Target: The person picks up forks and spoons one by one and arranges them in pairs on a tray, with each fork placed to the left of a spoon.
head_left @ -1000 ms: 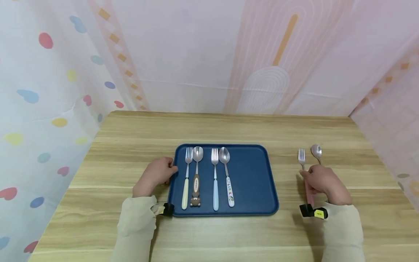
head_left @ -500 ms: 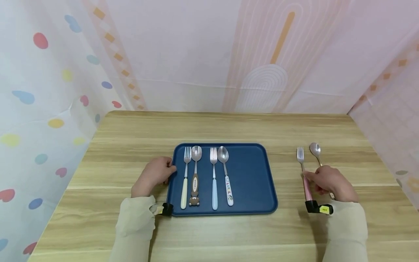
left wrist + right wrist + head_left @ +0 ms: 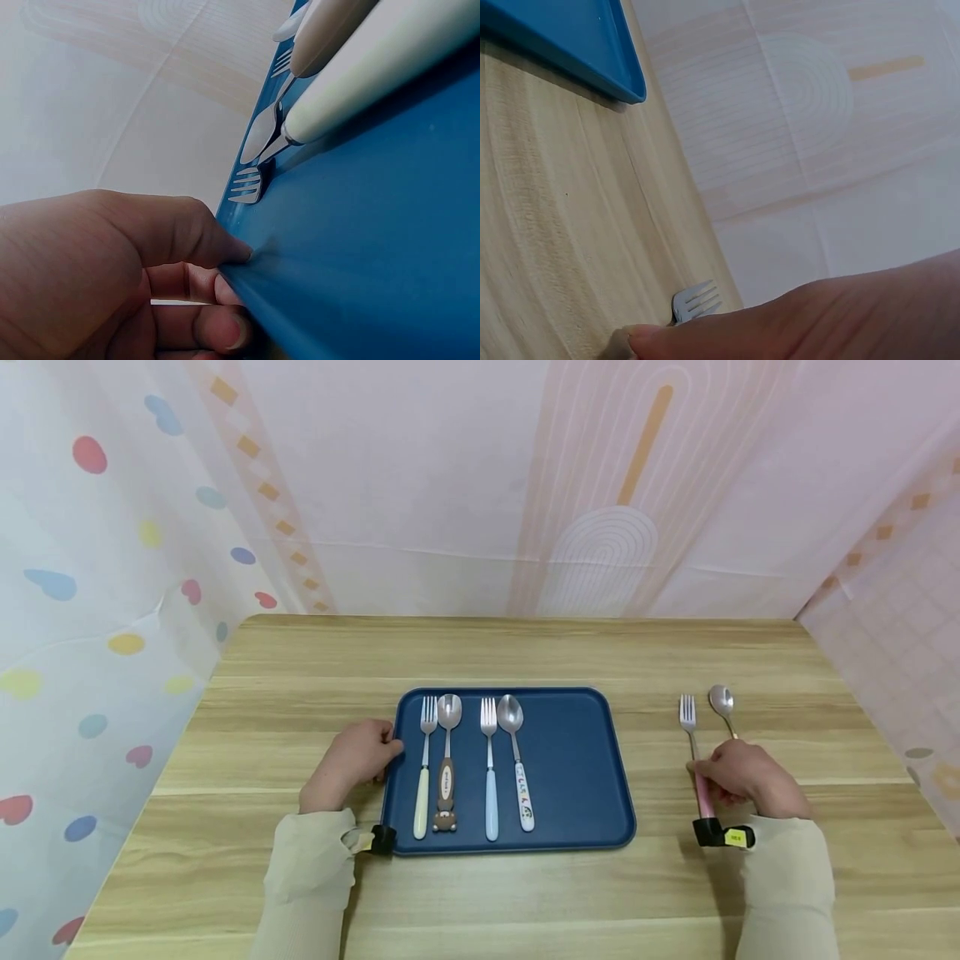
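My left hand [image 3: 354, 760] grips the left rim of a dark blue tray [image 3: 577, 777]; in the left wrist view the thumb [image 3: 217, 240] lies over the rim, fingers beneath. On the tray lie a cream-handled fork [image 3: 423, 793], a brown bear-handled spoon [image 3: 447, 785], a light-blue-handled fork [image 3: 491, 793] and a white patterned spoon [image 3: 522, 793]. To the tray's right, my right hand [image 3: 750, 777] pinches the pink handle of a fork [image 3: 687, 714] on the table. Its tines show past the thumb in the right wrist view. Another spoon [image 3: 722, 700] lies beside it, handle hidden by the hand.
The wooden table [image 3: 525, 902] holds everything. Behind it hangs a pale patterned curtain [image 3: 420, 485], and a dotted one [image 3: 97, 610] covers the left side. Black straps with small yellow labels sit at both wrists.
My right hand shifted slightly right off the pink fork's handle, baring the spoon's handle end, then came back left onto the handle. The left hand stays on the tray.
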`<state>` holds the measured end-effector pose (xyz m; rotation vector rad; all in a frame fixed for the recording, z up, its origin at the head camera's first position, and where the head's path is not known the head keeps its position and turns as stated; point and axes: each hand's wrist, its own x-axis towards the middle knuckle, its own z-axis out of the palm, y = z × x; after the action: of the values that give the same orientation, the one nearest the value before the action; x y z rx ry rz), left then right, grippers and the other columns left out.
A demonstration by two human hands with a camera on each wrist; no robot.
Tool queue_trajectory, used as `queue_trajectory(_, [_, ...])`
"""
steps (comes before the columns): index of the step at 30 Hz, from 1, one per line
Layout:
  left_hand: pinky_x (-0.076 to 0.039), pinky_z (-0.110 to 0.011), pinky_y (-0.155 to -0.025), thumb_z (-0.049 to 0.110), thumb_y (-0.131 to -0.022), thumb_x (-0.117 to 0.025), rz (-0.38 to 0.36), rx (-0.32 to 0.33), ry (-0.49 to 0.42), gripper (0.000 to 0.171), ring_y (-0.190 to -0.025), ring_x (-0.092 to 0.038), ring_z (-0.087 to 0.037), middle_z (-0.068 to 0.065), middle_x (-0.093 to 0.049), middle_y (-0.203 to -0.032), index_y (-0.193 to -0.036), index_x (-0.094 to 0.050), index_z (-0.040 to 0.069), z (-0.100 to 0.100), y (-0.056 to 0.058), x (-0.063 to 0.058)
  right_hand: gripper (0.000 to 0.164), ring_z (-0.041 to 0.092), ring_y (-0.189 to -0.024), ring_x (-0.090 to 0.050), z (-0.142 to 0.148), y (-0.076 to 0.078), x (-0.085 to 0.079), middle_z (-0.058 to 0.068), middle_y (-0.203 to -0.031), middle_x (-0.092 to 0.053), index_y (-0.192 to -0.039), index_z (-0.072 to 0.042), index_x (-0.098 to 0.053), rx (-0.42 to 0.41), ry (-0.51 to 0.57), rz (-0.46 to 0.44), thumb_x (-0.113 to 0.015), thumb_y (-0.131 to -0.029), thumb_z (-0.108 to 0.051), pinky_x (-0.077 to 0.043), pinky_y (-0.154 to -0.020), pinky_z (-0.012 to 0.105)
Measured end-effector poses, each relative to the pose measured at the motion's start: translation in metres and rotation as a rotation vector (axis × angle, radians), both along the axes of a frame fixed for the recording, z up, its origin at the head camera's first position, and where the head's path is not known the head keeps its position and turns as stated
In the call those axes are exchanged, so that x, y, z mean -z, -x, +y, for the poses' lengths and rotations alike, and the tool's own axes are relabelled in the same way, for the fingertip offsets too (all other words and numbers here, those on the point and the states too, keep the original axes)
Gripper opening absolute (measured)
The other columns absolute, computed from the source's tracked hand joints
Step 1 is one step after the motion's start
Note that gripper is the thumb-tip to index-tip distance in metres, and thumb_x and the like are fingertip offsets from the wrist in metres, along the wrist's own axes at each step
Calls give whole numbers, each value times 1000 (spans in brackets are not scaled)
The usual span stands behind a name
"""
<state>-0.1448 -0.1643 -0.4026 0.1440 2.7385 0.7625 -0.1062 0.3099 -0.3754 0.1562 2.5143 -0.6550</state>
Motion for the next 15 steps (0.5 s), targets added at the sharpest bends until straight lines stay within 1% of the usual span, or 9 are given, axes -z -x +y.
queue_trajectory(2, [-38,-29,-46,17,-88,-50,2,2,1,25,-43,-49,-16,-3,-51,-49,-64,-46,8,0,0,0,34,10,-47,-45,-1,0,1,-2,-51,-50,-65,-5,-60,1,0,-6,-48,-92,-24,-36,-48,25])
queue_trajectory(5, [-38,-29,-46,17,-88,-50,11,6,1,25,-43,-49,-16,-3,-51,-49,-64,-46,8,1,-1,-1,32,10,-47,-46,-2,1,2,-2,-50,-51,-66,-6,-58,-22,-4,11,-46,-93,-21,-37,-48,26])
queue_trajectory(9, [-38,-29,-46,17,-88,-50,17,6,-1,26,-43,-49,-16,-3,-51,-50,-64,-45,9,2,-1,-1,27,11,-48,-49,-2,2,5,-2,-52,-54,-68,-6,-54,-35,22,36,-48,-92,-17,-41,-49,27])
queue_trajectory(15, [-38,-29,-47,18,-88,-50,7,-3,13,24,-44,-49,-17,-4,-51,-51,-65,-47,8,0,1,2,24,13,-50,-53,-2,5,8,0,-56,-57,-70,-5,-56,-14,53,41,-50,-90,-16,-46,-50,29])
